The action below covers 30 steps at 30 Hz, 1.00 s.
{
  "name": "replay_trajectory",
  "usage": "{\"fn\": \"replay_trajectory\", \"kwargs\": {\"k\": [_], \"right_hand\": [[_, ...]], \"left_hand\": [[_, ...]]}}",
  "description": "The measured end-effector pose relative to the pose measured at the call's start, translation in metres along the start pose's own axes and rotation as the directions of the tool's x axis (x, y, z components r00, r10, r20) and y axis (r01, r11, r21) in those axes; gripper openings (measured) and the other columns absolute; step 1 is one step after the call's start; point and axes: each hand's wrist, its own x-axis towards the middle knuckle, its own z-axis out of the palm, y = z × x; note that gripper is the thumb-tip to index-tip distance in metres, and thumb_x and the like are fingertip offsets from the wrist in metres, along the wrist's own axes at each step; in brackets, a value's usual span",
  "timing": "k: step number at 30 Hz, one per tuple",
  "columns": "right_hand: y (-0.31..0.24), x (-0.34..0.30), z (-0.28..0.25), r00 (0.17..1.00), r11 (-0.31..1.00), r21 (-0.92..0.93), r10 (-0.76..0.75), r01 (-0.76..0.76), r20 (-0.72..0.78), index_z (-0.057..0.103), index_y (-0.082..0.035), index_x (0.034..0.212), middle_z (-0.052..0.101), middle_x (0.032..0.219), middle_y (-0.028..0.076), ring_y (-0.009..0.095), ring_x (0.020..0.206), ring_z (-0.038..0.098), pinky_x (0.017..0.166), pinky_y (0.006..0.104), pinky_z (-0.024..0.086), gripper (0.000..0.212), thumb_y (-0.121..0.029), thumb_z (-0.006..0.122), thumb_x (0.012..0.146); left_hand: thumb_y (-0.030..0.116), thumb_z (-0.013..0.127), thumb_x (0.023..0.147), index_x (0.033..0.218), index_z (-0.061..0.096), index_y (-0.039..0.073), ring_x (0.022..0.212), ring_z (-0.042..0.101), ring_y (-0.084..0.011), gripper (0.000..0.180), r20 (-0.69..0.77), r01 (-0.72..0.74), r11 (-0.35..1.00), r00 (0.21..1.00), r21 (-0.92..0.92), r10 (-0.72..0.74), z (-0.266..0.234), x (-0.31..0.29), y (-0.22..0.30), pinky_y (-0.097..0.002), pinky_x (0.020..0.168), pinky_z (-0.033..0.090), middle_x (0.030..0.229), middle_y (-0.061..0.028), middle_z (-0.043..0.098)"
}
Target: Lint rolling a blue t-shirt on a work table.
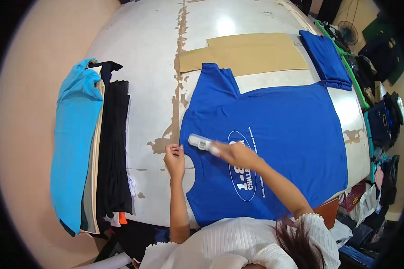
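Observation:
A blue T-shirt (292, 121) with a white oval print lies spread on the table, its neck opening towards the left and a sleeve at the far side. My left hand (174, 158) is at the neck edge, fingers closed in a pinch on the shirt's fabric by the shoulder. My right hand (239, 154) grips an oblong white plastic tool (199, 142) with a clear end. This tool is over the shirt near the neckline, pointing left; its exact kind does not show, and whether it touches the cloth I cannot tell.
A tan cardboard template (256, 51) lies beyond the shirt. Folded blue garments (326, 60) are at the far right. Along the left side is a row of folded clothes, light blue (76, 143) and black (115, 148). Bags and clothing crowd the right, beside a fan (348, 32).

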Motion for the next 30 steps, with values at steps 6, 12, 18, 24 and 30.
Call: {"fn": "replay_trajectory", "kwargs": {"k": [6, 12, 18, 24, 30], "right_hand": [[0.032, 0.038, -0.017, 0.977, 0.998, -0.043, 0.039, -0.049, -0.209, 0.052, -0.015, 0.120, 0.062, 0.087, 0.021, 0.039, 0.074, 0.060, 0.067, 0.0416, 0.048, 0.037, -0.025, 0.054, 0.084], [0.018, 0.064, -0.030, 0.991, 0.989, 0.148, 0.010, 0.010, -0.136, 0.051, -0.010, 0.120, 0.062, 0.082, 0.022, 0.025, 0.065, 0.062, 0.062, 0.0316, 0.046, 0.037, -0.021, 0.054, 0.084], [0.011, 0.077, -0.034, 0.920, 0.980, 0.188, -0.124, 0.057, 0.371, 0.054, -0.017, 0.119, 0.064, 0.074, 0.011, 0.014, 0.054, 0.056, 0.056, 0.0268, 0.046, 0.038, -0.023, 0.059, 0.081], [0.017, 0.087, -0.045, 0.983, 0.984, 0.174, -0.078, 0.048, 0.167, 0.054, -0.014, 0.119, 0.064, 0.080, 0.006, 0.009, 0.060, 0.054, 0.059, 0.0248, 0.046, 0.038, -0.018, 0.058, 0.082], [0.006, 0.079, -0.042, 1.000, 1.000, 0.006, 0.012, -0.012, -0.010, 0.054, -0.015, 0.118, 0.064, 0.090, 0.016, 0.021, 0.072, 0.063, 0.068, 0.0304, 0.047, 0.038, -0.020, 0.059, 0.081]], "left_hand": [[0.009, 0.061, 0.080, 0.086, 0.051, 0.001, 0.060, 0.047, -0.0101, 0.014, -0.034, -0.024, 0.998, 0.999, 0.066, 0.026, 0.002, -0.004, 0.005, -0.0235, 0.058, 0.041, 0.070, -0.0044, 0.056], [0.011, 0.061, 0.080, 0.086, 0.052, 0.001, 0.062, 0.051, -0.0125, 0.015, -0.091, -0.159, 0.976, 0.981, 0.146, 0.173, 0.003, -0.006, -0.009, -0.0263, 0.060, 0.043, 0.070, -0.0063, 0.058], [0.012, 0.061, 0.080, 0.092, 0.050, 0.001, 0.062, 0.052, -0.0138, 0.019, -0.109, -0.143, 0.975, 0.981, 0.169, 0.163, 0.002, -0.005, -0.014, -0.0277, 0.061, 0.043, 0.070, -0.0070, 0.058], [0.010, 0.061, 0.080, 0.094, 0.050, 0.000, 0.060, 0.053, -0.0142, 0.020, -0.145, -0.130, 0.984, 0.978, 0.124, 0.148, 0.006, -0.004, -0.011, -0.0279, 0.058, 0.043, 0.071, -0.0076, 0.059], [0.005, 0.057, 0.077, 0.096, 0.050, 0.004, 0.061, 0.051, -0.0147, 0.020, -0.115, -0.077, 0.993, 0.990, 0.086, 0.087, 0.000, -0.005, -0.011, -0.0311, 0.071, 0.040, 0.069, -0.0032, 0.057]]}}
